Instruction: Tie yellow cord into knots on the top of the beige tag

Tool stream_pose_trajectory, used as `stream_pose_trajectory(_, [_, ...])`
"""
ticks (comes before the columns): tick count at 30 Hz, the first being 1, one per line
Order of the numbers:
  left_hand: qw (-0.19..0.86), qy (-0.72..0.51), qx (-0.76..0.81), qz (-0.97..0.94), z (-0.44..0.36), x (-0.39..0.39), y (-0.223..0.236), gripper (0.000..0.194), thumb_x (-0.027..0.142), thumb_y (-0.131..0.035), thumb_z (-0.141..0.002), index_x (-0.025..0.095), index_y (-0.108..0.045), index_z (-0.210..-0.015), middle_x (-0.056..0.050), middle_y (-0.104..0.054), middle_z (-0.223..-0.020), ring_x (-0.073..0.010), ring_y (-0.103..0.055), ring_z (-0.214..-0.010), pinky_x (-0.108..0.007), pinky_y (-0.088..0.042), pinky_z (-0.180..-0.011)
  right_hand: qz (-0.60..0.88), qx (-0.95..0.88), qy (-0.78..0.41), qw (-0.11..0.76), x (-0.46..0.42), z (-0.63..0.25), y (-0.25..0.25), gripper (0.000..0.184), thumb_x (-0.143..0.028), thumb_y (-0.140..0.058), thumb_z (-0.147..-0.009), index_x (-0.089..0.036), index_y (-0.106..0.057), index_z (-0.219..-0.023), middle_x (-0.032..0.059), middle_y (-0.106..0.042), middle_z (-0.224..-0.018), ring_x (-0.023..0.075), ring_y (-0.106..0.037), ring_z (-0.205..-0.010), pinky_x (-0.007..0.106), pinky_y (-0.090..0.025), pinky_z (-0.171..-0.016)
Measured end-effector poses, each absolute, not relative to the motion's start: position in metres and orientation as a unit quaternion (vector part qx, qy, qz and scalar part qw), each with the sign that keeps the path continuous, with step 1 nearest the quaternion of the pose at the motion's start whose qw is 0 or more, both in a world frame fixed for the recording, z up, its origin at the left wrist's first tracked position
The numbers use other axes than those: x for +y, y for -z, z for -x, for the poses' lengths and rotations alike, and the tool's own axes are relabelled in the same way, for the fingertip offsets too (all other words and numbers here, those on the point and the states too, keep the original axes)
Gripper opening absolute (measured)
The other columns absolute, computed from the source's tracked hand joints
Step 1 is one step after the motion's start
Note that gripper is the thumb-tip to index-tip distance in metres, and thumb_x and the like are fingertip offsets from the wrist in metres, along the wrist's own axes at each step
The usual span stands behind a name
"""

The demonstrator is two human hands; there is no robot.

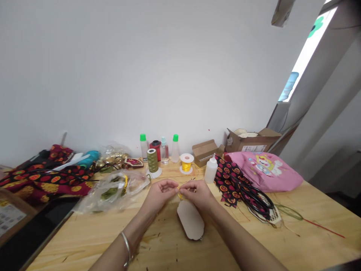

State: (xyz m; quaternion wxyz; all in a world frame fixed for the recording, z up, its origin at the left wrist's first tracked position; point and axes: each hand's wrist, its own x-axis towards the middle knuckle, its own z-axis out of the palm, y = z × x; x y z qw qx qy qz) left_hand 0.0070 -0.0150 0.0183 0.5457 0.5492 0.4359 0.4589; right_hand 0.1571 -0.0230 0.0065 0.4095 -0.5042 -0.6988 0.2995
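Note:
My left hand (160, 195) and my right hand (199, 194) meet over the wooden table (310, 210), fingers pinched together on a small piece of yellow cord (179, 193) between them. Just below the hands lies a flat pale cardboard cut-out (191, 221) with a scalloped end. A silver bangle (126, 248) is on my left wrist. A yellow cord spool (186, 163) and an olive thread cone (152, 160) stand just behind the hands.
A clear plastic bag (113, 192) lies left of the hands, red patterned fabric (42, 177) further left. Black scissors (254, 197) rest on patterned cloth at right, beside a pink bag (265, 171). Bottles (175, 148), a white squeeze bottle (211, 169) and cardboard boxes (248, 141) line the wall.

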Motion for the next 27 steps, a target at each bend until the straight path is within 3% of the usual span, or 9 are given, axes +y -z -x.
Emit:
stream_pose_trajectory(3, [0.541, -0.453, 0.430, -0.563, -0.0058, -0.0138, -0.0185, 0.021, 0.020, -0.067, -0.051, 0.014, -0.059, -0.070, -0.001, -0.061, -0.064, -0.0116, -0.055, -0.061, -0.021, -0.042, -0.059, 0.506, -0.688, -0.324, 0.406, -0.0226, -0.1573, -0.0060, 0.022, -0.031, -0.054, -0.065, -0.014, -0.067, -0.073, 0.0019, -0.060, -0.060, 0.0079, -0.043, -0.046, 0.018, -0.031, -0.041])
stream_pose_trajectory(13, [0.483, -0.435, 0.415, -0.637, -0.0064, -0.0116, -0.0142, 0.021, 0.025, -0.063, -0.057, 0.014, -0.058, -0.074, -0.002, -0.061, -0.068, -0.0126, -0.055, -0.063, -0.021, -0.041, -0.057, 0.469, -0.766, -0.151, 0.412, -0.0236, -0.1597, -0.0089, 0.010, -0.020, -0.056, -0.065, -0.020, -0.062, -0.073, -0.0015, -0.060, -0.063, 0.0082, -0.044, -0.050, 0.019, -0.032, -0.049])
stream_pose_trajectory(21, [0.482, -0.424, 0.432, -0.633, -0.0051, -0.0130, -0.0140, 0.032, 0.028, -0.063, -0.057, 0.014, -0.053, -0.084, 0.000, -0.058, -0.064, -0.0076, -0.049, -0.047, -0.017, -0.034, -0.045, 0.466, -0.780, -0.148, 0.391, -0.0244, -0.1585, -0.0115, 0.008, -0.023, -0.056, -0.066, -0.019, -0.061, -0.070, -0.0015, -0.056, -0.060, 0.0083, -0.043, -0.051, 0.019, -0.032, -0.049])
stream_pose_trajectory(27, [0.502, -0.439, 0.411, -0.622, -0.0075, -0.0152, -0.0181, 0.024, 0.021, -0.063, -0.056, 0.014, -0.055, -0.077, -0.002, -0.058, -0.069, -0.0121, -0.054, -0.064, -0.020, -0.042, -0.058, 0.476, -0.761, -0.183, 0.401, -0.0224, -0.1583, -0.0068, 0.006, -0.022, -0.056, -0.064, -0.017, -0.060, -0.062, -0.0007, -0.051, -0.064, 0.0084, -0.041, -0.054, 0.019, -0.032, -0.051])
